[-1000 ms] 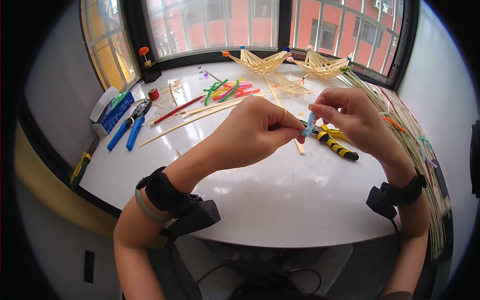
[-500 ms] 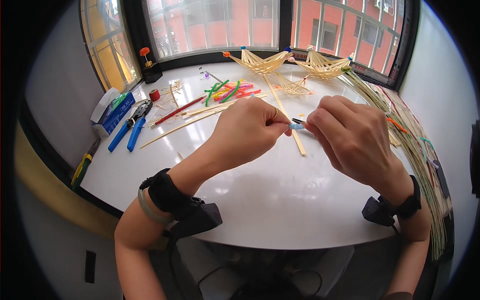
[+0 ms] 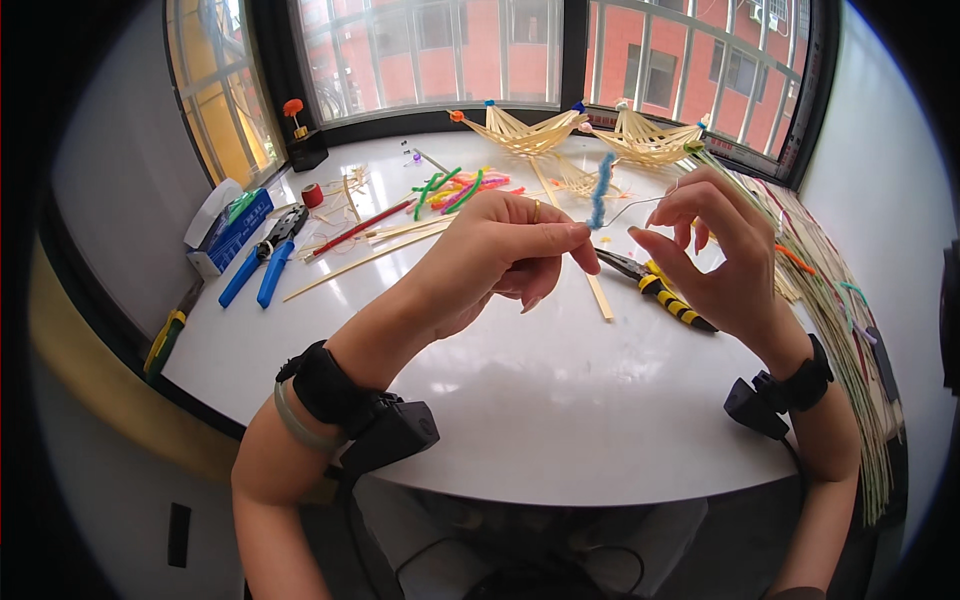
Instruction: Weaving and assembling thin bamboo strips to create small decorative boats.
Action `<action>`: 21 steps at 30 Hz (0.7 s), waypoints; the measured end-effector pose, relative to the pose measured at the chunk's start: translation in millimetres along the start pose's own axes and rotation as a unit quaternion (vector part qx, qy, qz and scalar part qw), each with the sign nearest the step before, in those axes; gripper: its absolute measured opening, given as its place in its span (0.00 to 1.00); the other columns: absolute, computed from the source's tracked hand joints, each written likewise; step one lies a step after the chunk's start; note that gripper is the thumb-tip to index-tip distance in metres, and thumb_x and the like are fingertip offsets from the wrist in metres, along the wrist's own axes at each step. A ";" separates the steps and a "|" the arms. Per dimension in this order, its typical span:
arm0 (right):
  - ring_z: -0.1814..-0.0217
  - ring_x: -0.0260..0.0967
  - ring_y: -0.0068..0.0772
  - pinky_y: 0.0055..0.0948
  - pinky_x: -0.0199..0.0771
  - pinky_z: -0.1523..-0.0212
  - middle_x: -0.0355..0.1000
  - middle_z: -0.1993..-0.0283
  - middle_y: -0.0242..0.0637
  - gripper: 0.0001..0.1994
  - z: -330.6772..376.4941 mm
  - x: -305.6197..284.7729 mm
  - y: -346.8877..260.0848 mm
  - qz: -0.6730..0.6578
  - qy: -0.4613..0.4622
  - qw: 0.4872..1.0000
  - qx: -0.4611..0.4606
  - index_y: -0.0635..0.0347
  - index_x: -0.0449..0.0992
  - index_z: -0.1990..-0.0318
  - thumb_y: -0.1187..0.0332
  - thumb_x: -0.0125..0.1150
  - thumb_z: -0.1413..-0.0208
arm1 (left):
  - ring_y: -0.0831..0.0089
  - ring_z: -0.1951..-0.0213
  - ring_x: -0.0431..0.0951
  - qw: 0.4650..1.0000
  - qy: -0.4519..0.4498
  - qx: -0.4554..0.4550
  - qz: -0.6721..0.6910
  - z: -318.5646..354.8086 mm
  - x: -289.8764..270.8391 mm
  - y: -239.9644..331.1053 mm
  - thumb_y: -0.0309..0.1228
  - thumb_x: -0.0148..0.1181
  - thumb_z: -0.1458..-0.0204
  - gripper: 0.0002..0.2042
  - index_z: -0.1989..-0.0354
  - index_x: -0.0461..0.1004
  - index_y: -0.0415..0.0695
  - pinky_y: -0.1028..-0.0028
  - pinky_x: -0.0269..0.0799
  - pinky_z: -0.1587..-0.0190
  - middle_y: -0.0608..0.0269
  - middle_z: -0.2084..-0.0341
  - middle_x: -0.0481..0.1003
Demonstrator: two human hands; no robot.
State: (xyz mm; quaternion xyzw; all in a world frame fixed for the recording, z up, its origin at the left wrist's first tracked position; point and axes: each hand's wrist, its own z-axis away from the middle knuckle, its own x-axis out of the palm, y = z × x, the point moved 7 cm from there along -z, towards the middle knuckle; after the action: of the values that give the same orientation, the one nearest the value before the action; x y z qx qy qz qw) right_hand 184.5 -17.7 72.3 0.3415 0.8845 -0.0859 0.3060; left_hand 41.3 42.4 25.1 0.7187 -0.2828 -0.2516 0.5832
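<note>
**Head view: both hands raised over table, working a blue pipe cleaner**

Head cam, looking down. Left hand point(image 3: 500, 255) is lifted above the white table point(image 3: 520, 400), forearm coming in from lower left, wrist bent, knuckles up. Thumb and forefinger pressed together at the tips, pinching the lower end of the blue pipe cleaner point(image 3: 599, 190); other fingers curled under. Ring on one finger.

Right hand point(image 3: 710, 250) is up at the same height, forearm from lower right, palm turned toward the left hand. Fingers loosely spread and curved; thumb and forefinger tips hold a thin bare wire point(image 3: 635, 205) that runs from the pipe cleaner toward that hand. Exact contact point is too small to tell.

Pipe cleaner stands near upright between the two hands, in the air, clear of the table.

On the table below the hands: yellow-and-black pliers point(image 3: 660, 292) and a flat bamboo strip point(image 3: 598, 295). Further back: coloured pipe cleaners point(image 3: 450, 188), two woven straw pieces point(image 3: 520, 130) near the window. Far left: blue-handled pliers point(image 3: 262, 265). Black wrist units on both forearms.
</note>
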 end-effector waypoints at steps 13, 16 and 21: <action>0.53 0.68 0.33 0.31 0.69 0.53 0.76 0.60 0.35 0.17 -9.8 0.0 -20.8 0.009 -0.015 0.990 -0.141 0.53 0.78 0.60 0.72 0.69 0.62 | 0.85 0.89 0.49 0.978 -0.180 -0.025 0.099 2.2 20.0 -9.5 0.37 0.47 0.42 0.18 0.81 0.70 0.38 0.81 0.44 0.84 0.71 0.93 0.58; 0.64 0.73 0.24 0.23 0.72 0.62 0.77 0.67 0.34 0.13 -1.6 16.4 12.4 -0.294 -0.028 0.954 0.058 0.58 0.77 0.59 0.73 0.67 0.56 | 0.85 0.89 0.49 0.969 -0.202 -0.041 0.133 5.2 27.1 -6.5 0.38 0.46 0.42 0.18 0.79 0.69 0.38 0.80 0.44 0.83 0.72 0.93 0.57; 0.64 0.74 0.22 0.20 0.71 0.64 0.76 0.69 0.36 0.15 11.2 40.2 24.6 -0.553 -0.027 0.782 0.285 0.65 0.73 0.55 0.67 0.62 0.48 | 0.85 0.89 0.48 0.982 -0.122 0.025 0.141 3.2 20.8 -4.5 0.35 0.43 0.40 0.16 0.74 0.70 0.38 0.82 0.44 0.84 0.74 0.92 0.56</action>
State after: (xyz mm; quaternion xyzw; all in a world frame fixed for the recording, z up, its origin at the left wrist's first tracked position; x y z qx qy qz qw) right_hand 182.9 18.9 40.6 -0.1373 0.8484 -0.4974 0.1182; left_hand 54.5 26.4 19.5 0.6496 -0.4569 -0.2456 0.5558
